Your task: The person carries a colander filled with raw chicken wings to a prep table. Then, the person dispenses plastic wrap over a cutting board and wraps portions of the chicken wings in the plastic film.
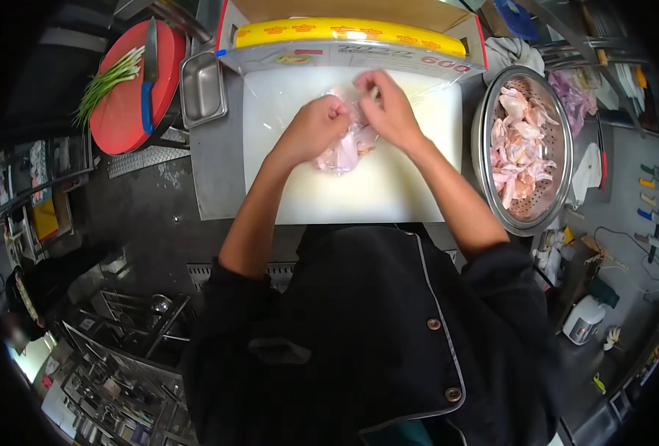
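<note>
Raw chicken pieces (350,152) in clear film (336,164) lie on the white cutting board (314,202), partly hidden by both hands. The left hand (320,125) is closed, apparently on the film; the right hand (386,110) is curled (its grip is too blurred to tell). The wrap box (351,61) blocks the far side; a metal pan (203,89) and a colander (562,123) flank the board.

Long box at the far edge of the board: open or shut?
Open. The yellow roll shows inside the box, with bare brown cardboard behind it.
</note>
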